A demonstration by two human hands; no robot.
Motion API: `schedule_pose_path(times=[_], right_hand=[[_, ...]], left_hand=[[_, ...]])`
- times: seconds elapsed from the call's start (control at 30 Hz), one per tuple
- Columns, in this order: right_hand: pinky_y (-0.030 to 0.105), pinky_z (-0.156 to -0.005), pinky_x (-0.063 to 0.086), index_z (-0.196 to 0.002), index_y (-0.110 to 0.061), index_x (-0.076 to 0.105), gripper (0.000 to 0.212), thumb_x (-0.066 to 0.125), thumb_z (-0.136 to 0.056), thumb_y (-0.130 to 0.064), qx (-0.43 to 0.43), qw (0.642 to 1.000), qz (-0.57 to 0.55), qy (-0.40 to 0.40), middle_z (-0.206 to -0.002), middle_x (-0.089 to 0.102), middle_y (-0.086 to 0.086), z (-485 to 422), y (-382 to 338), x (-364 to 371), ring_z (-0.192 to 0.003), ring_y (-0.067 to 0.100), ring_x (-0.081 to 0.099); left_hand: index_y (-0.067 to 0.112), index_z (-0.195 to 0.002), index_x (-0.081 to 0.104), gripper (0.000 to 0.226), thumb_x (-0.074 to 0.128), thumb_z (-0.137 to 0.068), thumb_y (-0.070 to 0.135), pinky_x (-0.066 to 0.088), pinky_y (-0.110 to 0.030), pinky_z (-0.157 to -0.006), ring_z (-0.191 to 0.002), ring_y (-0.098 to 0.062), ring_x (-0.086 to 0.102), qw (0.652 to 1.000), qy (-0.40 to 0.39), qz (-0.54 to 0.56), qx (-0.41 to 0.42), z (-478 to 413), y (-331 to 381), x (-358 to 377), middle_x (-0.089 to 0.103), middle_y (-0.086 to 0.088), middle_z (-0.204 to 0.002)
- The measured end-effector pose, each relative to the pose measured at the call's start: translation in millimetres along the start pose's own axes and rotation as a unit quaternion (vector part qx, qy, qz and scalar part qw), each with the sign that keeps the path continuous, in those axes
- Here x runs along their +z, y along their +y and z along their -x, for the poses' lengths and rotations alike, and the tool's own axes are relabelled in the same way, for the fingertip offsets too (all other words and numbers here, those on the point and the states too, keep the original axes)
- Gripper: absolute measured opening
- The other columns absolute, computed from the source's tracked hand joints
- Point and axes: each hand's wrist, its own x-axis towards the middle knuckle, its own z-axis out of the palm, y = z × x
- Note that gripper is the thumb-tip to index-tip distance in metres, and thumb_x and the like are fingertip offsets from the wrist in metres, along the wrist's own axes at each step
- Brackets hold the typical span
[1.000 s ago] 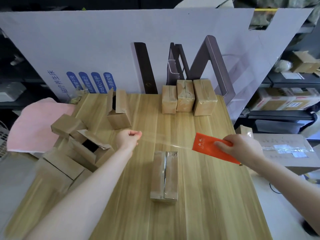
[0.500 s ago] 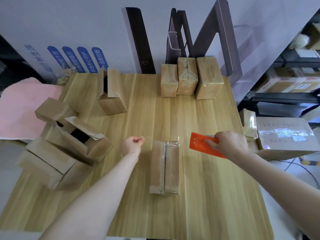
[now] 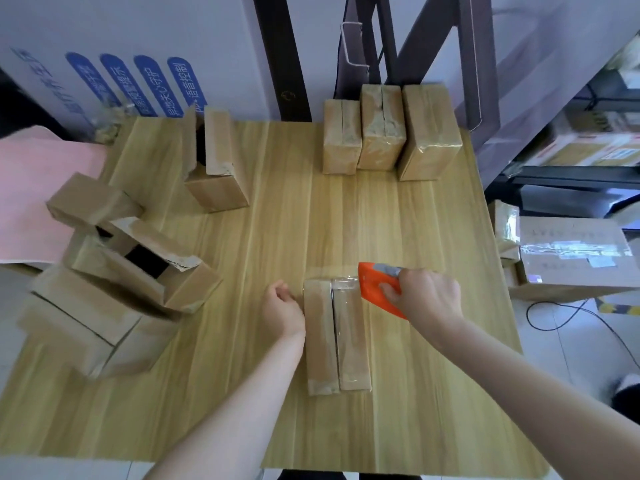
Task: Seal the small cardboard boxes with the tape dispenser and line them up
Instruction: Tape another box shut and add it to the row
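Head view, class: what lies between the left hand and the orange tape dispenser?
A small cardboard box lies between left hand and orange tape dispenser, clear tape across its far end; head view shows it.

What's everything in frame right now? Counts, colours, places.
table: one, light wood, centre
box being taped: one, brown, table's near middle
sealed boxes: three, brown, row at far edge
unsealed boxes: four, brown, table's left side
clear tape: one strip, across near box's far end
tape dispenser: one, orange, that box's far right corner
pink cloth: one, left of table
large carton: one, brown, right of table
left hand: one, curled, pinching tape at box's far left corner
right hand: one, gripping tape dispenser
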Motion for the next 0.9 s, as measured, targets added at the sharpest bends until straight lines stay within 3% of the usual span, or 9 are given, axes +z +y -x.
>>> schedule_pose_path(times=[0.1,0.23,0.3,0.4,0.53,0.67,0.73,0.83,0.9], right_hand=[[0.025,-0.05,0.033,-0.089,-0.024,0.063,0.034,0.038,-0.097,-0.046,-0.009,1.0,-0.002,-0.006,-0.065,0.052,-0.007,0.0,-5.6,-6.8,-0.062,0.017,0.051],[0.022,-0.049,0.023,-0.092,-0.03,0.064,0.026,0.04,-0.097,-0.037,-0.029,0.998,0.06,0.004,-0.059,0.05,-0.009,-6.1,-19.1,-12.8,-0.055,0.015,0.051],[0.021,-0.048,0.013,-0.073,-0.031,0.056,0.021,0.051,-0.092,-0.024,-0.02,0.996,0.086,0.002,-0.051,0.038,-0.009,-7.7,-34.7,-12.0,-0.043,0.009,0.034],[0.018,-0.046,0.01,-0.054,-0.022,0.034,0.041,0.062,-0.083,-0.013,-0.006,0.994,0.11,-0.007,-0.046,0.024,-0.008,-18.9,-50.5,-14.2,-0.039,0.009,0.016],[0.02,-0.047,0.013,-0.075,-0.026,0.052,0.037,0.043,-0.069,0.01,-0.067,0.986,0.13,-0.083,-0.055,0.041,-0.006,-19.7,-55.7,-3.7,-0.046,0.007,0.036],[0.024,-0.056,0.028,-0.08,-0.022,0.057,0.018,0.043,-0.092,-0.019,-0.033,0.995,0.035,-0.09,-0.066,0.058,-0.001,-23.5,-33.5,28.0,-0.065,0.02,0.058],[0.026,-0.058,0.034,-0.073,-0.019,0.06,0.042,0.033,-0.098,-0.04,0.014,0.995,-0.029,-0.099,-0.08,0.069,0.005,-27.1,-19.0,29.8,-0.076,0.027,0.064],[0.026,-0.052,0.035,-0.064,-0.015,0.054,0.053,0.032,-0.098,-0.048,0.047,0.994,-0.074,-0.071,-0.074,0.066,0.004,-23.2,-5.9,24.4,-0.068,0.027,0.06],[0.027,-0.057,0.046,-0.07,-0.013,0.059,0.055,0.031,-0.098,-0.05,0.073,0.988,-0.123,-0.06,-0.073,0.066,0.006,-18.2,-1.0,14.9,-0.067,0.03,0.064]], left_hand=[[0.014,-0.11,0.06,0.031,0.041,-0.101,0.037,0.039,-0.026,-0.085,-0.102,-0.014,0.056,0.995,-0.079,-0.005,0.063,21.6,2.0,-2.7,0.061,0.01,-0.105],[0.008,-0.127,0.052,0.041,0.05,-0.097,0.035,0.042,-0.04,-0.102,-0.118,-0.018,0.055,0.977,-0.144,-0.036,0.151,31.1,-5.4,-3.0,0.061,-0.003,-0.123],[0.01,-0.128,0.052,0.041,0.05,-0.097,0.036,0.042,-0.041,-0.102,-0.116,-0.017,0.055,0.975,-0.144,-0.032,0.164,31.5,-5.5,-3.2,0.061,-0.003,-0.122],[0.011,-0.128,0.052,0.039,0.051,-0.097,0.035,0.041,-0.039,-0.103,-0.117,-0.017,0.055,0.975,-0.142,-0.024,0.168,32.3,-3.0,-4.1,0.061,-0.002,-0.123],[0.013,-0.131,0.05,0.041,0.051,-0.097,0.036,0.04,-0.035,-0.105,-0.121,-0.016,0.052,0.974,-0.152,-0.024,0.164,31.8,-4.9,-5.4,0.058,0.0,-0.128],[0.011,-0.14,0.042,0.051,0.054,-0.096,0.032,0.033,-0.024,-0.107,-0.128,-0.012,0.045,0.979,-0.154,-0.01,0.133,26.1,-6.9,-1.2,0.05,0.001,-0.138],[0.016,-0.138,0.045,0.048,0.057,-0.094,0.03,0.034,-0.019,-0.102,-0.124,-0.007,0.046,0.981,-0.162,0.025,0.103,24.5,-8.2,-0.3,0.051,0.007,-0.134],[0.026,-0.116,0.057,0.03,0.064,-0.089,0.035,0.043,-0.015,-0.083,-0.104,-0.002,0.057,0.985,-0.146,0.054,0.077,24.0,-9.1,-2.8,0.061,0.013,-0.113],[0.022,-0.094,0.058,0.022,0.07,-0.083,0.036,0.046,-0.02,-0.071,-0.088,-0.012,0.063,0.991,-0.099,0.066,0.067,25.8,-10.2,-5.4,0.065,0.005,-0.095]])
